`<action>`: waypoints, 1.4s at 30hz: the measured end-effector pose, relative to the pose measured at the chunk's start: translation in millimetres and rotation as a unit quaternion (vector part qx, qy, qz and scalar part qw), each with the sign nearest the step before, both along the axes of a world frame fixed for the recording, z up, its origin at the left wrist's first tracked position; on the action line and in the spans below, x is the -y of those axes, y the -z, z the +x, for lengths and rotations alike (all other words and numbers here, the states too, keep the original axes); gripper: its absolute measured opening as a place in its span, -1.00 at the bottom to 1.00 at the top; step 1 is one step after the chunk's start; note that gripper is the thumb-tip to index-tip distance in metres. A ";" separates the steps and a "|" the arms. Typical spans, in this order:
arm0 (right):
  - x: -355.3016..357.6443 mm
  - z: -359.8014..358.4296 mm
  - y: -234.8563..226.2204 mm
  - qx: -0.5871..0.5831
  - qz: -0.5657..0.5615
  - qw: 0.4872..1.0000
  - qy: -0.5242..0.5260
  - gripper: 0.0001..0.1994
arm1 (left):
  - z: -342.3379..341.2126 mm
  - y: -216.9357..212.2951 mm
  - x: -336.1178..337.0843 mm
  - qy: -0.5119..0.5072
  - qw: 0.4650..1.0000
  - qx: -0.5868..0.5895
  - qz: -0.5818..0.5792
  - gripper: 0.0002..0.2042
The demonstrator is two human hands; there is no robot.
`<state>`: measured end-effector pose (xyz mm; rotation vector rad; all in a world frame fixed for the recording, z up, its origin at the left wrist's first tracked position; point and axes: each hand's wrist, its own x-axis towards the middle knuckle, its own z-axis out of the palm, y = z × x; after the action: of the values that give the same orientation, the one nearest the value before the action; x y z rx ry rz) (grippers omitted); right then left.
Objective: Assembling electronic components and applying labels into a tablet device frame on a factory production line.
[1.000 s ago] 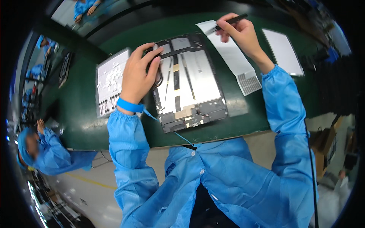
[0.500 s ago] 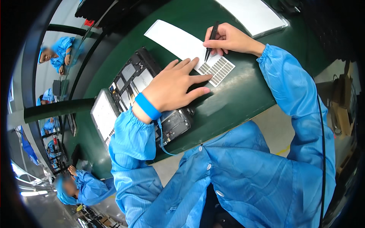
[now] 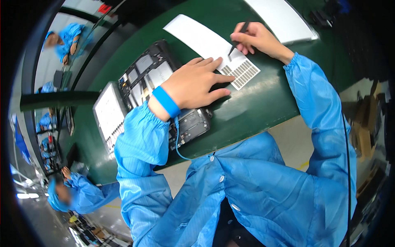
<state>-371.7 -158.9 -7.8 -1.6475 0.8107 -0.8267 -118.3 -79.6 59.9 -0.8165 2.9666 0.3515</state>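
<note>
Across the green bench runs a long white strip of paper (image 3: pixel 193 35), and its near end carries a grid of small grey-brown labels (image 3: pixel 247 73). My left hand (image 3: pixel 195 84) lies on this end with fingers spread, index fingertip at the grid's edge. Black tweezers (image 3: pixel 233 47) are pinched in my right hand (image 3: pixel 261 39); their tips point down at the blank paper just beyond the labels. Whether the tips touch or hold anything is too small to tell. Partly under my left forearm sits an opened black electronic device (image 3: pixel 144 64) with its inner parts exposed.
A blue wrist strap (image 3: pixel 166 101) with a thin cord (image 3: pixel 177 140) circles my left wrist. White sheets (image 3: pixel 282 20) lie at the far right, and a white panel (image 3: pixel 109 115) stands left of the device. Co-workers in blue (image 3: pixel 84 193) sit along the left.
The tweezers' tips have drawn back from the label grid toward the blank paper, with my right hand. My left hand stays on the sheet; the whole view has shifted slightly.
</note>
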 end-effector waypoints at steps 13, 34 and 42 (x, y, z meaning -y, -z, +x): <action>21.2 112.9 -29.2 0.134 0.009 0.991 0.030 -0.63 | 133.2 17.4 -25.1 -0.324 0.888 -0.303 -0.120 -0.33; 40.3 177.2 -43.8 0.027 -0.079 0.996 -0.036 -0.64 | 129.7 16.8 -22.1 -0.303 0.893 -0.303 -0.136 -0.63; 39.3 179.1 -44.1 0.034 -0.081 0.996 -0.029 -0.66 | 128.3 13.9 -22.5 -0.309 0.896 -0.291 -0.130 -0.67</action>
<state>-192.6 -198.2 36.3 -1.7656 0.6600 -0.9234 10.0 -57.1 46.0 -2.0233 3.2195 0.2465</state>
